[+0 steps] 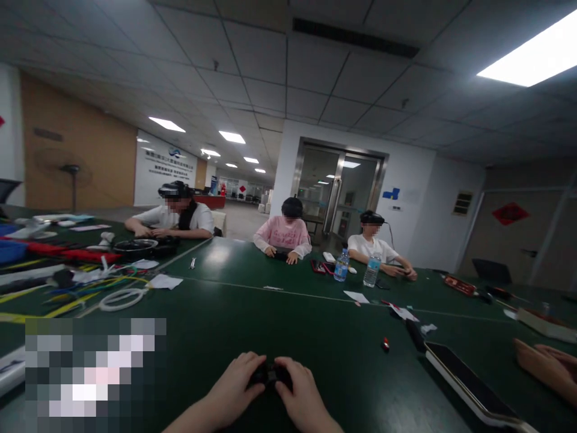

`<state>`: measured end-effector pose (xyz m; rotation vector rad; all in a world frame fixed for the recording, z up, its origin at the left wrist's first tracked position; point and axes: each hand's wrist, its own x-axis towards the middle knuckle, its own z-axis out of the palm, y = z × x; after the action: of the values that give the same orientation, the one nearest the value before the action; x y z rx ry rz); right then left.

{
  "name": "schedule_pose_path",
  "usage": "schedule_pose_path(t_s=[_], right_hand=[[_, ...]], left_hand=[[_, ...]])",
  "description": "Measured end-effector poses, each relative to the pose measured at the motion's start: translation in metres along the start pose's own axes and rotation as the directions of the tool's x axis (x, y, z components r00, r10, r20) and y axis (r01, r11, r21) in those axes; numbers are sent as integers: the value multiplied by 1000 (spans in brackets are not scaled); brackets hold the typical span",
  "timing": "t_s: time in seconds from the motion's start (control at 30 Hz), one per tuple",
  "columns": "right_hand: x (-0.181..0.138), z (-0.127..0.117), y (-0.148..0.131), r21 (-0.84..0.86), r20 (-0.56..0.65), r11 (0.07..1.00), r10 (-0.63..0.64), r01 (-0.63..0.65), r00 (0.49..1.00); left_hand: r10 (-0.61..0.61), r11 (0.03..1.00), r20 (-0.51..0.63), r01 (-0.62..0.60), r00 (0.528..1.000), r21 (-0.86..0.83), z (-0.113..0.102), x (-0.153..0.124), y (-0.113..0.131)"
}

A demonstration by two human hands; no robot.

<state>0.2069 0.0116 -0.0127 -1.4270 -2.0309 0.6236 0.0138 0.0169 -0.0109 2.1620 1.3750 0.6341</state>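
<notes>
At the near edge of the green table, both my hands are closed round a small black object [271, 374] with a paler grey middle. My left hand [237, 385] grips its left end, and its thumb lies along the near side. On the other end my right hand [301, 388] has its fingers curled over the top. The hands cover most of the object, so its exact kind cannot be made out. A small red and white item [385, 344] lies to the right, apart from my hands.
The green table [342, 385] spreads ahead. Cables [121, 299] and tools lie to the left. Two water bottles [341, 266] stand farther back. To the right are a dark-topped flat device [469, 379] and another person's hands [545, 364]. Three people with headsets sit opposite.
</notes>
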Motion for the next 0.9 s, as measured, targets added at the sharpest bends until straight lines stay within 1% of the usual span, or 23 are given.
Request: schedule_pose_path(t_s=[0.07, 0.17, 0.27, 0.4, 0.53, 0.73, 0.8, 0.9], right_hand=[[3, -1, 2, 15, 39, 1000, -22, 22, 999], [3, -4, 0, 27, 74, 999, -40, 39, 996], [3, -5, -5, 22, 51, 999, -35, 34, 998], [4, -3, -5, 7, 42, 999, -38, 37, 998], [6, -2, -2, 5, 68, 997, -71, 71, 995], [6, -2, 1, 19, 86, 997, -71, 70, 994], [6, -1, 3, 59, 64, 996, -66, 62, 996], [8, -3, 4, 198, 6, 980, -16, 14, 1000]], left_hand=[[15, 999, 4, -15, 1000, -50, -1, -1, -1], [31, 997, 14, -30, 999, -76, -4, -1, 0], [44, 995, 17, -42, 999, -96, -7, -1, 2], [65, 995, 24, -63, 998, -74, -10, -2, 5], [57, 997, 15, -56, 998, -48, -10, -2, 4], [60, 998, 45, -58, 997, -36, -11, -2, 4], [54, 998, 46, -53, 997, -27, -10, -2, 4], [40, 999, 49, -39, 998, -38, -10, -2, 4]])
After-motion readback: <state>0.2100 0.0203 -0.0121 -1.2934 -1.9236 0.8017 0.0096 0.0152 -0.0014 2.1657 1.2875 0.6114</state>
